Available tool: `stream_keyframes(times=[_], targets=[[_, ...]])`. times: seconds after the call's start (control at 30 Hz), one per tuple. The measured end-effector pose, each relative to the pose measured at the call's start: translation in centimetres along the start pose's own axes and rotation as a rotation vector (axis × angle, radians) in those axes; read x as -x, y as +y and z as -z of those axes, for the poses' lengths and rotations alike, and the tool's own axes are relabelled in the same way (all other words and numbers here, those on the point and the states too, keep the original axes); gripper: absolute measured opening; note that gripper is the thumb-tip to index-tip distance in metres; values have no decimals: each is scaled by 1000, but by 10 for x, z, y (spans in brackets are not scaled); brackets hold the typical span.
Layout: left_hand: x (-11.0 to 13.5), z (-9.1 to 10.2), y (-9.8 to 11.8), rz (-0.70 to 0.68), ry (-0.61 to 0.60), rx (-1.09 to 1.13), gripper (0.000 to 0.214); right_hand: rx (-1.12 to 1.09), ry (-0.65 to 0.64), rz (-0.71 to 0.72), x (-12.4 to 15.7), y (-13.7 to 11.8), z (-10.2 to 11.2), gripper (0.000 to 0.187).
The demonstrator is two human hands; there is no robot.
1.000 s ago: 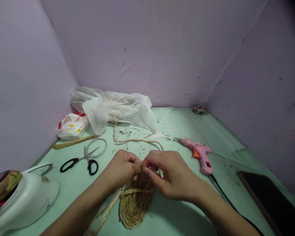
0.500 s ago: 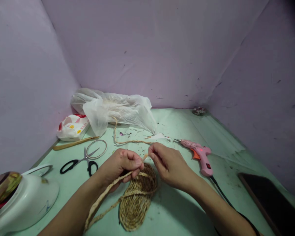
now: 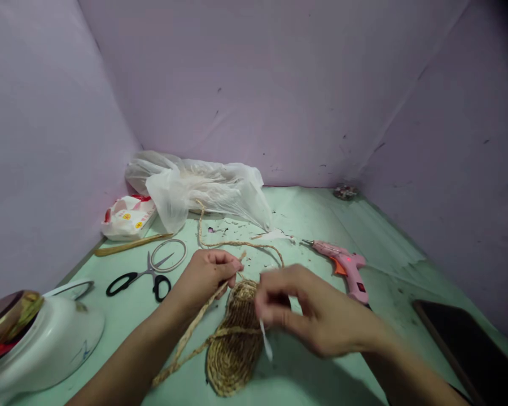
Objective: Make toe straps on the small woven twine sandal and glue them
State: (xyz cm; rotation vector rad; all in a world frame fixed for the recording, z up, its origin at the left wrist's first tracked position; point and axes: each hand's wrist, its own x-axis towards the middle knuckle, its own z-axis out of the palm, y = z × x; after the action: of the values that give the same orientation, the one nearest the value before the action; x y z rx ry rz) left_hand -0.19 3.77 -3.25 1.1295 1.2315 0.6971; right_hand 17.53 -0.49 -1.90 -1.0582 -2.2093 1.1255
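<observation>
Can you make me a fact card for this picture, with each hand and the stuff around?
Left hand: pinches a straw cord
Right hand: blurred; holds a thin white strip
Between the arms: woven pad, cord across it
Left side: scissors, blades open; ring
Right side: pink glue gun, red light on; phone, screen dark
Back: white plastic bag
Table: pale green

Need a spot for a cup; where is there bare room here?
Mainly back right, between the glue gun, plastic bag and small corner heap. Another lies right of the glue gun, beyond the phone. Crowded: the left, with scissors, ring and packet, and the front middle, with left hand, right hand, woven piece and braided cord.
</observation>
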Motion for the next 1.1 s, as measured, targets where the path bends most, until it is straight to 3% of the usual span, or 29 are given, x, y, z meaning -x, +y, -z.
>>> stream_keyframes(times=[0.07,0.13,0.23,0.3,0.37,0.47,0.57,0.67,0.77,0.9,1.03,1.1], targets=[[-2,4,-1,-24,-13,74,18,-129,-304,-50,4,-2,1,17],[-2,7,-2,-22,-47,117,21,-169,-377,-60,5,-1,0,9],[-1,6,-4,8,-56,182,23,-166,-229,-75,0,3,-2,14],[1,2,-4,14,-6,253,24,-242,-110,-175,-6,7,-4,9],[3,-2,-5,6,57,350,24,-406,91,-293,-12,10,-7,6],[7,-12,-6,-6,95,480,26,-803,334,-351,-19,13,-14,23],[12,-21,-8,-27,115,540,25,-1252,233,-339,-23,10,-21,32],[15,-27,-11,-34,103,536,18,-1454,127,-352,-23,9,-26,29],[16,-27,-12,-79,36,496,10,-1419,193,-412,-24,12,-29,22],[14,-25,-13,-160,17,422,9,-1152,432,-464,-27,15,-29,28],[12,-24,-12,-112,175,309,9,-648,719,-452,-29,14,-30,20],[10,-22,-12,-108,277,271,6,-457,793,-421,-28,15,-31,17]])
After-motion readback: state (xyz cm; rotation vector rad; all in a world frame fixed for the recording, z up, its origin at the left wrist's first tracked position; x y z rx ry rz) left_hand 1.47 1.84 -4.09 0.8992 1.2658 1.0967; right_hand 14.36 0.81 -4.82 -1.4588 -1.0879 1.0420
